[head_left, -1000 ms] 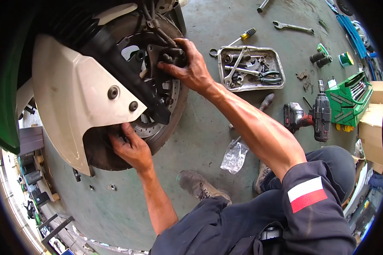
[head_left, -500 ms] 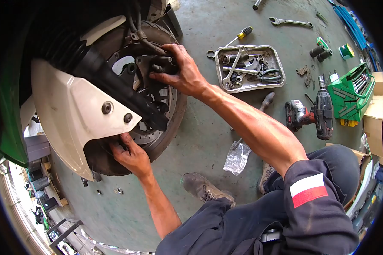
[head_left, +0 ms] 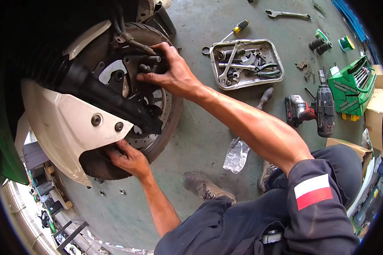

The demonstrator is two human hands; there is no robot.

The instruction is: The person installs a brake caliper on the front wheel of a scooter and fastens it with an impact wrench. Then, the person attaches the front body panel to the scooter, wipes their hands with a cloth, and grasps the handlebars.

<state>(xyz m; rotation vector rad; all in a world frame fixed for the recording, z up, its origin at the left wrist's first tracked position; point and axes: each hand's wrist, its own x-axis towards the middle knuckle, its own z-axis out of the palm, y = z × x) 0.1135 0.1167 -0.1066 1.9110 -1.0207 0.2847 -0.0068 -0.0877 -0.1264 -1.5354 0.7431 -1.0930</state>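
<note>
My right hand [head_left: 174, 75] is closed around a dark brake caliper [head_left: 145, 64], thumb below and fingers over its top, beside the front wheel's brake disc [head_left: 167, 108]. A brake hose [head_left: 136, 44] runs to the caliper from above. My left hand [head_left: 132, 160] is at the tyre [head_left: 100, 165], just under the lower edge of the white fender [head_left: 64, 123]. Its fingertips are partly hidden behind the fender and tyre, so its grip is unclear. The black fork leg [head_left: 100, 93] crosses diagonally in front of the wheel.
On the green floor sit a metal tray [head_left: 281, 63] of tools, a screwdriver [head_left: 240, 26], a wrench [head_left: 288, 15], a cordless impact wrench [head_left: 324, 108] and a plastic bag [head_left: 236, 156]. A green toolbox [head_left: 349, 91] stands at the right. Small nuts [head_left: 121, 191] lie below the wheel.
The view has shifted slightly, moving the wheel and fender left in the picture. My right hand and the caliper have moved slightly left too. My left hand stays under the fender's edge.
</note>
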